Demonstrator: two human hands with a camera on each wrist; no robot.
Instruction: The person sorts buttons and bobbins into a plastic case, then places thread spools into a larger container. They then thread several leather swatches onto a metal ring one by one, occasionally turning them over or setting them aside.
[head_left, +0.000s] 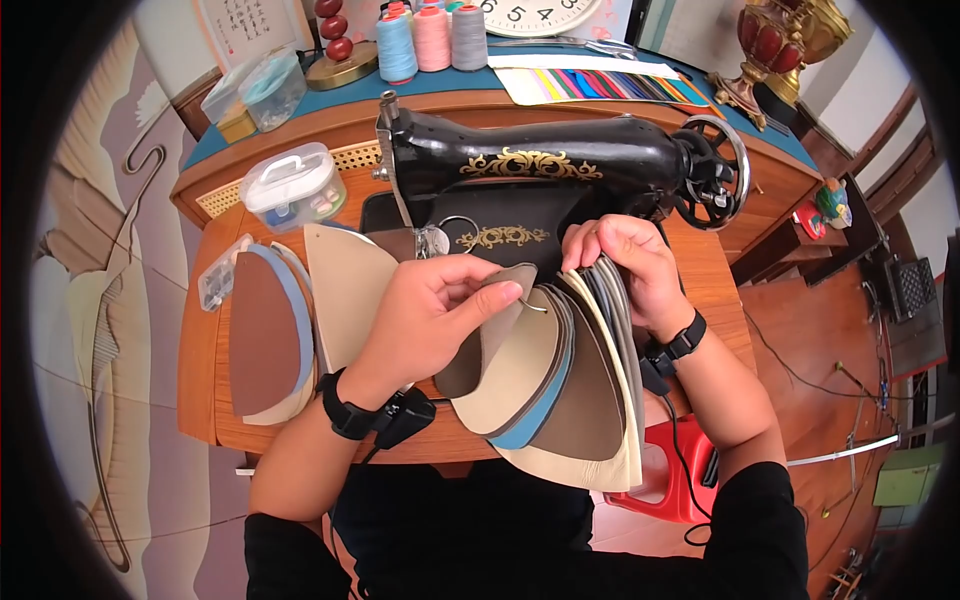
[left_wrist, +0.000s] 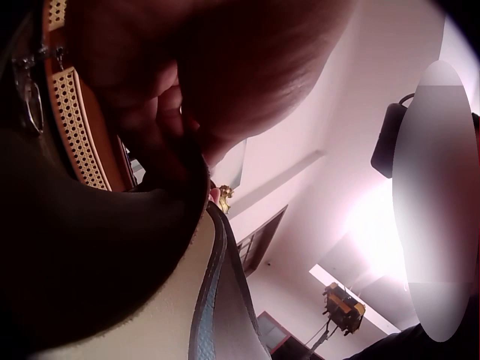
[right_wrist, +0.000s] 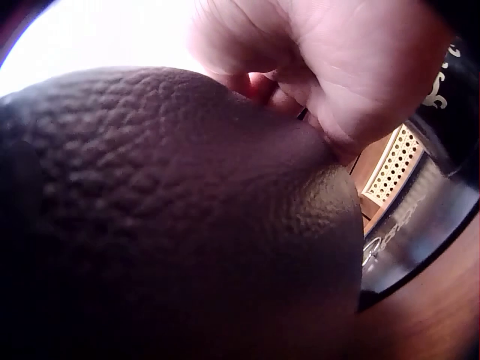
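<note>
My left hand point(head_left: 425, 312) pinches the tip of a taupe leather panel point(head_left: 497, 338) between thumb and fingers. A short thin curved strand point(head_left: 533, 305) shows beside that thumb. My right hand point(head_left: 642, 272) grips the narrow upper ends of a fanned stack of leather panels point(head_left: 590, 420) in cream, blue, brown and grey. The fan hangs over the front of the table. In the left wrist view the panel's dark underside point(left_wrist: 82, 255) fills the lower left. A pebbled dark leather face point(right_wrist: 165, 172) covers much of the right wrist view, with the right fingers at its upper edge.
Behind the hands stands a black sewing machine point(head_left: 530, 150) with a handwheel point(head_left: 715, 172). More leather panels point(head_left: 268, 335) lie on the wooden table point(head_left: 205, 400) at left, near a clear lidded box point(head_left: 293, 187). Thread spools point(head_left: 433, 40) stand at the back. A red stool point(head_left: 665, 475) is below.
</note>
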